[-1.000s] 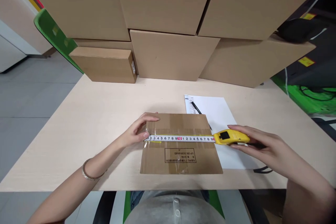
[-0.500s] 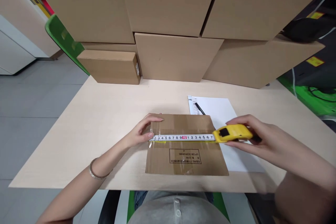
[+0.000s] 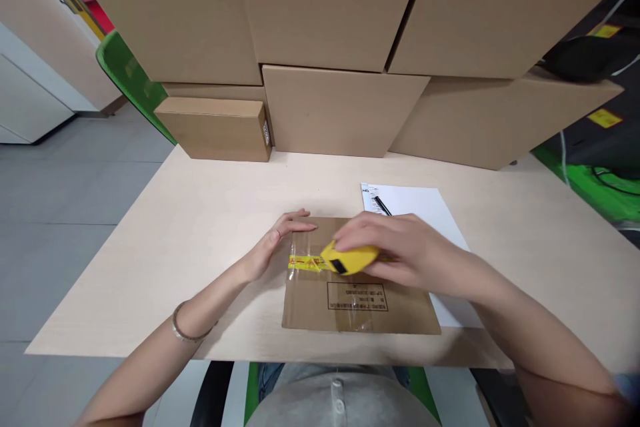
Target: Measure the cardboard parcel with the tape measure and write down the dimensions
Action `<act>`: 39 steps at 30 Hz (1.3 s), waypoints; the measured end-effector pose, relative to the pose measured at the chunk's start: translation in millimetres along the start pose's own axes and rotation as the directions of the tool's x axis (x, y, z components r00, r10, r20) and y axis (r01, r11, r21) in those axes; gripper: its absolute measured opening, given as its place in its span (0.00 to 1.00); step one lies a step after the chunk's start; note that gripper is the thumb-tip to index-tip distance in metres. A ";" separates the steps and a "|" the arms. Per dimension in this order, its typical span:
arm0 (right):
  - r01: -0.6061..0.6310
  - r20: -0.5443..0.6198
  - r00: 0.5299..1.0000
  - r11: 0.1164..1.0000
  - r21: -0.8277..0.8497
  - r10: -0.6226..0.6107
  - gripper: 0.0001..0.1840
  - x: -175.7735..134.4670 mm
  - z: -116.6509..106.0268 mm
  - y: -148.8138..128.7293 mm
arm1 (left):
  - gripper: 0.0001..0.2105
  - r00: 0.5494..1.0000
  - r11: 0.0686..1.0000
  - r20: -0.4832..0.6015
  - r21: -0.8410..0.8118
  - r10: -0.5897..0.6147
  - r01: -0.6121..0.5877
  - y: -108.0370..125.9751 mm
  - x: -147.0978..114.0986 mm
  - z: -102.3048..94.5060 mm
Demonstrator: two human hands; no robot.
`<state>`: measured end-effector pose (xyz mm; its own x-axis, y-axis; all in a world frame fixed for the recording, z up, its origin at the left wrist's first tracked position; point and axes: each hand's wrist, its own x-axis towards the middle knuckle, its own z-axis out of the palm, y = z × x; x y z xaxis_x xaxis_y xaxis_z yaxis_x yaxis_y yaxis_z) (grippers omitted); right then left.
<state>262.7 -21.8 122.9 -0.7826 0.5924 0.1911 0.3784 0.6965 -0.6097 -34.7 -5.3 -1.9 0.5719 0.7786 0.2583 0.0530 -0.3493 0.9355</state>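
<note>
My right hand is wrapped round a yellow tape measure, tilted over the upper middle of a cardboard box. No measuring blade shows outside its case. Beside the box's upper left corner is my left hand, its fingers stretched out and the fingertips on the top edge. Yellow printed tape runs across the cardboard, partly hidden by the tape measure and my right hand. Below it is a black-framed printed label, upside down to me.
White paper with a black pen on it lies behind the box, partly covered. A small carton stands at the back left. Large stacked cartons wall off the table's far side.
The tape measure moved left from the box's right edge to over its middle, and the numbered blade is out of sight. My left thumb has come off the blade's end.
</note>
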 end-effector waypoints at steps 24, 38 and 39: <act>-0.092 0.327 0.942 0.996 0.015 0.082 0.23 -1.6 -55.6 29.2 | 0.28 0.822 0.565 0.509 0.612 0.255 -0.554 82.4 -8.4 90.1; -0.175 0.300 0.937 0.984 -0.034 0.177 0.18 27.7 -82.2 83.9 | 0.28 0.819 0.572 0.516 0.603 0.250 -0.555 86.7 -3.0 87.1; -0.151 0.278 0.948 0.988 -0.044 0.157 0.18 23.5 -81.7 75.4 | 0.27 0.816 0.563 0.520 0.606 0.255 -0.562 86.9 -2.8 86.6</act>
<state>313.3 77.8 144.3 -0.8196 0.5584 -0.1282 0.5133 0.6163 -0.5972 39.2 -82.9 57.8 0.9053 0.2752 0.3236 0.2045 -0.9500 0.2360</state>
